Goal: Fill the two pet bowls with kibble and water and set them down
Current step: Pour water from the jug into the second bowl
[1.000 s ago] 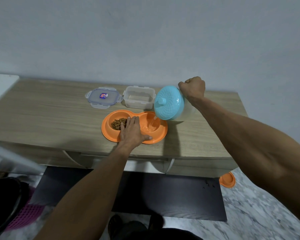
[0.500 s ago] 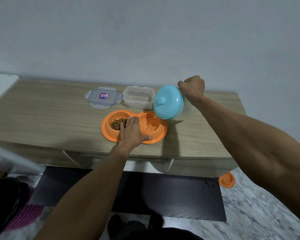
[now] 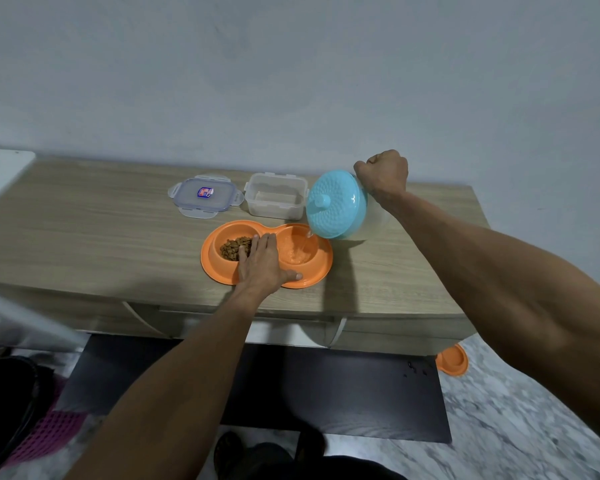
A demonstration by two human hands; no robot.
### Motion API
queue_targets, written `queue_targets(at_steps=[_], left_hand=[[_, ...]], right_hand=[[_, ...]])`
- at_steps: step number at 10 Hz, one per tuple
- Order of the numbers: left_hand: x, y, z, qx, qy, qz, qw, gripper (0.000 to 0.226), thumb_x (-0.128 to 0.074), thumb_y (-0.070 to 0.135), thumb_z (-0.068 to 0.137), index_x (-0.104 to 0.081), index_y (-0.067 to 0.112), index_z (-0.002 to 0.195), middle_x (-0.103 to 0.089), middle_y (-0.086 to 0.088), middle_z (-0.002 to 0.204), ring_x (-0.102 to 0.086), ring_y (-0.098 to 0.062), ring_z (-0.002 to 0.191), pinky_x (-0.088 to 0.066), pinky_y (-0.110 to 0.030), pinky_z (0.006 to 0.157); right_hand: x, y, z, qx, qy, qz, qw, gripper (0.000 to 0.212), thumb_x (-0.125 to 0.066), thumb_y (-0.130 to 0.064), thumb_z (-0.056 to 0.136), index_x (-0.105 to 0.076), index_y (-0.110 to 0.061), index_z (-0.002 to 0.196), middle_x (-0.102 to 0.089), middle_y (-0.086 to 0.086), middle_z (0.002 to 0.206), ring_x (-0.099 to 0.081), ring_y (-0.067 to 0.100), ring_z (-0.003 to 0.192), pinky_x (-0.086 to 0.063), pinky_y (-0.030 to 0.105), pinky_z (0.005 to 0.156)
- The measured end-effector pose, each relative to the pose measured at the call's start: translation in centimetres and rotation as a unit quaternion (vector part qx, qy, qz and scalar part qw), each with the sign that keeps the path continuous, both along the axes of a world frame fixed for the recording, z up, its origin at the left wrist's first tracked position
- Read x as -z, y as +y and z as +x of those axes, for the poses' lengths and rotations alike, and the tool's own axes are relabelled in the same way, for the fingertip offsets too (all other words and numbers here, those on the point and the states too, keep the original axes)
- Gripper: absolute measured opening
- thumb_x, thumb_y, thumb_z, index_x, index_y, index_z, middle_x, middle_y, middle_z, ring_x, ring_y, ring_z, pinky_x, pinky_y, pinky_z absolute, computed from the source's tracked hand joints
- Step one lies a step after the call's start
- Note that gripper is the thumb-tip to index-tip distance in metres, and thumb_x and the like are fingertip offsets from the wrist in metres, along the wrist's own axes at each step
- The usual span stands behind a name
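Observation:
An orange double pet bowl (image 3: pixel 321 271) sits on the wooden counter (image 3: pixel 84 237). Its left cup holds brown kibble (image 3: pixel 234 247); its right cup holds water (image 3: pixel 297 254). My left hand (image 3: pixel 260 265) lies flat on the bowl's middle, fingers spread, pressing it down. My right hand (image 3: pixel 383 174) grips the handle of a clear jug with a blue lid (image 3: pixel 336 204), tipped toward the left. A thin stream of water runs from the jug's spout into the right cup.
An empty clear plastic container (image 3: pixel 276 199) and its lid (image 3: pixel 203 195) lie behind the bowl. Another orange bowl (image 3: pixel 452 360) stands on the marble floor at the counter's right end. A dark mat (image 3: pixel 326 393) lies below the counter. A black bin (image 3: pixel 4 393) is at bottom left.
The jug stays tilted and water keeps running; the level in the right cup has risen a little. Both hands hold nearly the same positions.

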State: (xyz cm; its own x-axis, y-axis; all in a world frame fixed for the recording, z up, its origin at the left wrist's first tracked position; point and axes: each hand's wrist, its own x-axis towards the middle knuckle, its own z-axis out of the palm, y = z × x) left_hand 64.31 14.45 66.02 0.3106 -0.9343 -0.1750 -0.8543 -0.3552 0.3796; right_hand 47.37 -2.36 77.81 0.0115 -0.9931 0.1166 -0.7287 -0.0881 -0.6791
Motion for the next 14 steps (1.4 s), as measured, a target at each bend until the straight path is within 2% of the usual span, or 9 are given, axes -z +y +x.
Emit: queue_targets(at_steps=[6, 9, 12, 14], left_hand=[[0.1, -0.1, 0.0, 0.0, -0.007, 0.004, 1.0, 0.114, -0.075, 0.06, 0.07, -0.017, 0.011, 0.154, -0.021, -0.006, 0.162, -0.009, -0.027, 0.152, -0.007, -0.055, 0.121], [0.0, -0.1, 0.0, -0.001, -0.008, 0.001, 1.0, 0.112, -0.076, 0.059, 0.069, -0.019, 0.011, 0.153, -0.023, -0.006, 0.161, -0.009, -0.027, 0.152, -0.008, -0.056, 0.12], [-0.1, -0.1, -0.1, -0.002, -0.004, 0.003, 1.0, 0.111, -0.076, 0.058, 0.07, -0.019, 0.011, 0.153, -0.023, -0.006, 0.161, -0.009, -0.027, 0.152, -0.007, -0.056, 0.121], [-0.2, -0.1, -0.1, -0.002, -0.008, 0.002, 1.0, 0.111, -0.076, 0.058, 0.07, -0.019, 0.01, 0.153, -0.022, -0.006, 0.161, -0.009, -0.027, 0.152, -0.008, -0.055, 0.12]], right_hand=[[-0.3, -0.1, -0.1, -0.004, -0.015, 0.008, 1.0, 0.038, -0.055, -0.012, 0.07, -0.028, -0.015, 0.044, -0.02, 0.002, 0.047, -0.018, 0.017, 0.049, -0.022, 0.03, 0.05], [0.4, -0.2, -0.5, 0.008, -0.056, 0.028, 0.998, 0.038, -0.053, -0.01, 0.07, -0.025, -0.015, 0.045, -0.019, 0.002, 0.048, -0.016, 0.018, 0.051, -0.02, 0.029, 0.049], [2.0, -0.8, -1.7, 0.057, -0.164, 0.1, 0.98, 0.037, -0.057, -0.012, 0.073, -0.027, -0.016, 0.051, -0.028, -0.001, 0.051, -0.023, 0.018, 0.055, -0.027, 0.029, 0.054], [3.1, -1.9, -2.5, 0.141, -0.29, 0.141, 0.936, 0.028, -0.059, -0.009, 0.068, -0.034, -0.014, 0.056, -0.03, -0.002, 0.057, -0.024, 0.019, 0.06, -0.024, 0.032, 0.053]])
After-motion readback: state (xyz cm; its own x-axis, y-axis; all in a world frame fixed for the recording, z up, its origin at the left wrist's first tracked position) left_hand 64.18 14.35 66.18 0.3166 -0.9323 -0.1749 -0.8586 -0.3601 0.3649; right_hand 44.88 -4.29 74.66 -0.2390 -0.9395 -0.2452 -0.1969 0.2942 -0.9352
